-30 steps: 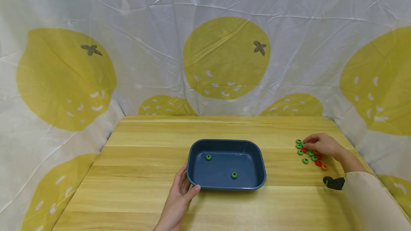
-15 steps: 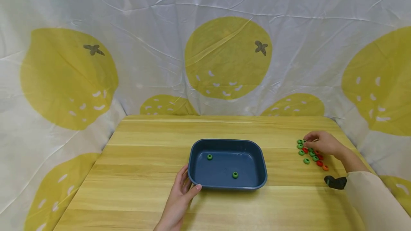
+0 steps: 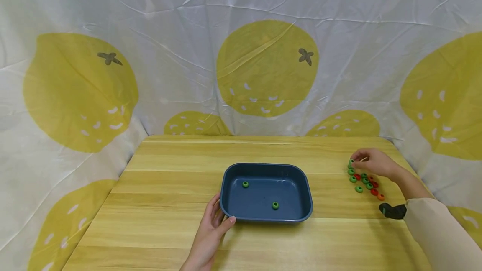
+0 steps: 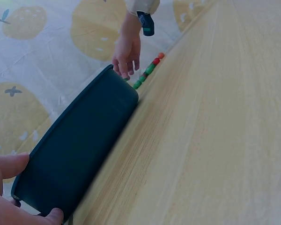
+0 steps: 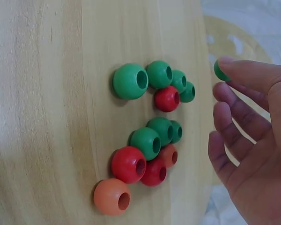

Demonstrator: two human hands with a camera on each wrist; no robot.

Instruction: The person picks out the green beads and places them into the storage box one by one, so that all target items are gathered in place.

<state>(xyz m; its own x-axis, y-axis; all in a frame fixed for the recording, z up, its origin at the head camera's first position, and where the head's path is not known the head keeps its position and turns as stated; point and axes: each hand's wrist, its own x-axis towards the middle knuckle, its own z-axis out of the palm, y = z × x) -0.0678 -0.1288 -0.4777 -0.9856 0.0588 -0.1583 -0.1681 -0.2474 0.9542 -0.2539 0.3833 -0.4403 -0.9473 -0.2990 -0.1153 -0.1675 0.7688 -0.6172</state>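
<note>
A dark blue rectangular tray (image 3: 256, 200) sits on the table, with one green bead (image 3: 245, 184) at its far left and another green bead (image 3: 275, 205) nearer its front. My left hand (image 3: 207, 237) grips the tray's near-left corner, thumb on the rim. Over the right side of the table, my right hand (image 3: 378, 163) pinches a green bead (image 5: 220, 71) between thumb and index finger, raised off the surface. Below that hand lies a loose cluster of large-holed beads: several green beads (image 5: 130, 81), several red ones (image 5: 128, 164) and an orange bead (image 5: 111, 197) at the near end.
The wooden table (image 3: 158, 208) reaches back to a white curtain (image 3: 180, 66) printed with yellow fruit, which also hangs at both sides. A black strap piece (image 3: 392, 211) projects from the right sleeve (image 3: 433, 225).
My right hand has risen slightly and shifted a little left, lifting a green bead off the cluster. My left hand and the tray stay where they were.
</note>
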